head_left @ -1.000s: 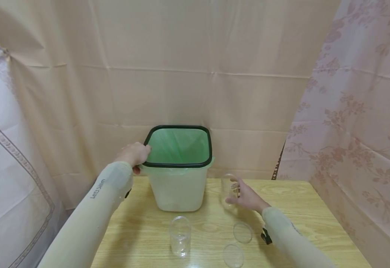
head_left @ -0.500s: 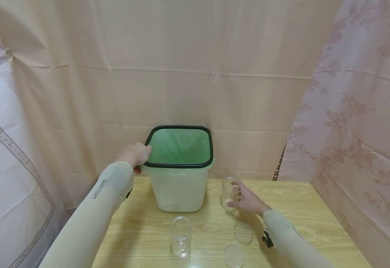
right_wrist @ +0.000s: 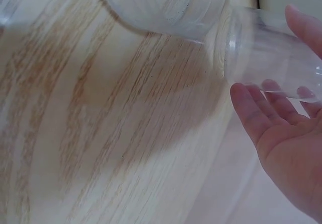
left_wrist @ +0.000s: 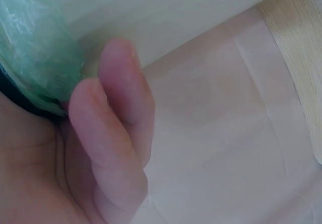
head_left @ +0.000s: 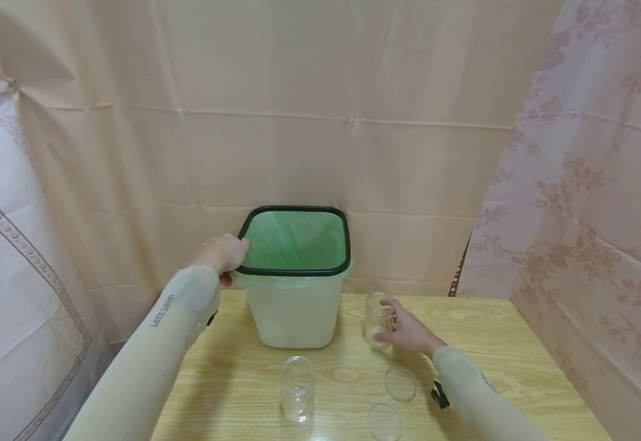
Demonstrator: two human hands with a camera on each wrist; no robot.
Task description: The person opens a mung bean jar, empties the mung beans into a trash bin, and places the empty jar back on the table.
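Observation:
My left hand [head_left: 220,254] grips the black rim [head_left: 292,272] of a pale trash bin at its left side. A green plastic bag [head_left: 294,242] lines the bin [head_left: 298,315]; the left wrist view shows my curled fingers [left_wrist: 113,138] beside the bag's edge. To the bin's right, my right hand [head_left: 408,327] holds a clear plastic cup [head_left: 374,315] upright on the table. In the right wrist view, fingers and thumb lie on opposite sides of that cup [right_wrist: 269,48].
Another clear plastic cup [head_left: 297,392] stands in front of the bin. Two clear round lids [head_left: 400,383] lie near the right forearm. The wooden table [head_left: 480,343] ends at a beige curtain [head_left: 408,251] behind, with a patterned cloth [head_left: 601,245] at right.
The cup in my right hand has come down slightly onto the table, then stayed there. My left hand has kept its grip on the bin's rim.

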